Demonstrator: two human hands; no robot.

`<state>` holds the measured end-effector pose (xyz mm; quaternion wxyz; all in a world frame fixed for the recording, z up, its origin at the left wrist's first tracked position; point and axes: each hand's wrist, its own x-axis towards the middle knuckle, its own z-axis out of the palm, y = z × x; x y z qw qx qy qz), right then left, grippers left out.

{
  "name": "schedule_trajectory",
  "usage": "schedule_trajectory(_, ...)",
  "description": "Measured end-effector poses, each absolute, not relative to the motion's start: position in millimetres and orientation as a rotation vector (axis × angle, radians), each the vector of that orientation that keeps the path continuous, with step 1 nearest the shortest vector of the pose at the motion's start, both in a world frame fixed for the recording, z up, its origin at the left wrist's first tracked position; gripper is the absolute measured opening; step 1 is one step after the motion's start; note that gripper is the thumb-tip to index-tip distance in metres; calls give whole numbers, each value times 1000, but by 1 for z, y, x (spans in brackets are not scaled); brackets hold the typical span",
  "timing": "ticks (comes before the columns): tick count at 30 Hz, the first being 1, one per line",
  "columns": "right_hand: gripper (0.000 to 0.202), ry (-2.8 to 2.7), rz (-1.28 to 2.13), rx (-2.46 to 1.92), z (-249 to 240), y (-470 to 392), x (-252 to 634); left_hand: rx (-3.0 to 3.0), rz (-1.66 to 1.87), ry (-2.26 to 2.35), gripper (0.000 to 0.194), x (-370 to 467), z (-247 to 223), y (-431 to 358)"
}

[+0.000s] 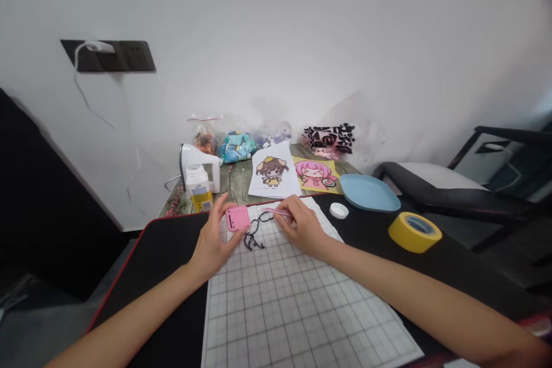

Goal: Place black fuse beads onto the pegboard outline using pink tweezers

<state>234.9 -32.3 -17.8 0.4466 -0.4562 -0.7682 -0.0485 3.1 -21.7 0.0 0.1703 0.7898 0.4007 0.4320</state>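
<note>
Left hand (212,243) is gripping pink tray (238,218), right hand (305,228) is pinching tweezers (276,211); the left, if slipping, could be scattering nearby black beads (249,237).

left hand (214,242): curved | right hand (302,225): pinching | forearms (144,311): converging forward

A board (293,299) lies on the counter (164,282), with beads (249,241) near its far end. A small tray (238,218) is left of the beads, tweezers (271,210) at their right end. Pictures (271,173) lie behind the board. A bottle (199,188) stands left of them, a plate (370,191) right. Bags (237,148) sit behind, by the wall (267,29).
</note>
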Motion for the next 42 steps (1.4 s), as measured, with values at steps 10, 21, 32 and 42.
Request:
schedule_trajectory(10, 13, -1953, -96, -1155, -20, -34, 235, 2228, 1183, 1165, 72, 5, 2, -26)
schedule_trajectory(21, 10, -1896, -75, -1111, -13, -31, 231, 2067, 1284, 1175, 81, 12, 11, -20)
schedule_trajectory(32, 10, -1890, 8, -944, -14, -24, 217, 1986, 1238, 1073, 84, 7, -4, -19)
schedule_trajectory(42, 13, -1991, 62, -837, -18, -25, 217, 2081, 1150, 1053, 90, 6, -5, -24)
